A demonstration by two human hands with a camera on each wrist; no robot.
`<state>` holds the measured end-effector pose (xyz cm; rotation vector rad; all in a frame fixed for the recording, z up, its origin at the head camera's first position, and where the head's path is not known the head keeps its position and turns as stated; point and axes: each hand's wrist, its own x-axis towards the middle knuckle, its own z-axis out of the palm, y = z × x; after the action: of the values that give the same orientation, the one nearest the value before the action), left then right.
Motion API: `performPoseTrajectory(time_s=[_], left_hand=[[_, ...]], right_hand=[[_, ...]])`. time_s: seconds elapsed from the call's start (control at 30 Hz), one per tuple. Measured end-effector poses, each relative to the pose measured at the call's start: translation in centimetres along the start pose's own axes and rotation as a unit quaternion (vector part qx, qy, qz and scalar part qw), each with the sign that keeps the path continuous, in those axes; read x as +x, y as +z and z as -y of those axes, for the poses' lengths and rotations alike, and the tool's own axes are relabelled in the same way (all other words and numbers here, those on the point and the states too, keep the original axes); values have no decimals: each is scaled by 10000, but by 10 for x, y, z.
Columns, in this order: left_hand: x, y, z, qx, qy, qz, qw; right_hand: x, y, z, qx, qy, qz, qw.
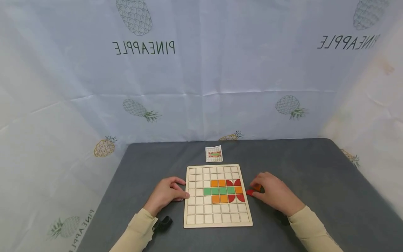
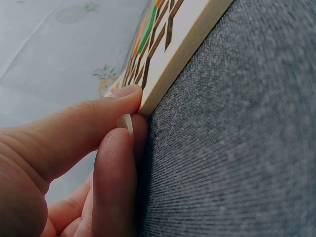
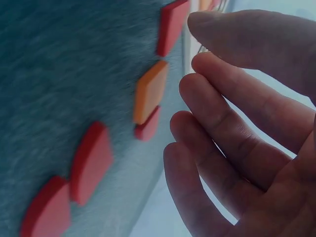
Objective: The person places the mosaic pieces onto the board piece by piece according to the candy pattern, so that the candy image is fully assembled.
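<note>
A wooden grid board (image 1: 217,226) lies on the grey table, with orange and green square tiles and red quarter-round tiles set in its cells. My left hand (image 1: 165,194) pinches the board's left edge, thumb on top and fingers against the side, as the left wrist view shows. Just right of the board, my right hand (image 1: 274,192) hovers over loose tiles with its fingers loosely bent and nothing between them. In the right wrist view, an orange square tile (image 3: 150,94) and several red tiles (image 3: 91,163) lie close by its fingertips.
A small pattern card (image 1: 214,148) lies behind the board. White cloth printed with pineapples (image 1: 201,70) hangs behind the table (image 1: 151,157) and along its sides. A black device (image 1: 163,224) sits at the left wrist.
</note>
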<state>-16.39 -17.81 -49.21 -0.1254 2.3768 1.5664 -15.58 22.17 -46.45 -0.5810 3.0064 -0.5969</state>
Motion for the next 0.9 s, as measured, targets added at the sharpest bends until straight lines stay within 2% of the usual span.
performPoseTrajectory(time_s=[0.43,0.9], left_hand=[[-1,0,2,5,39,-14,10000],[0,0,3,7,46,13,10000]], right_hand=[[2,9,-1,-117,180,120,9997],[2,9,-2,-136,168,41,9998]])
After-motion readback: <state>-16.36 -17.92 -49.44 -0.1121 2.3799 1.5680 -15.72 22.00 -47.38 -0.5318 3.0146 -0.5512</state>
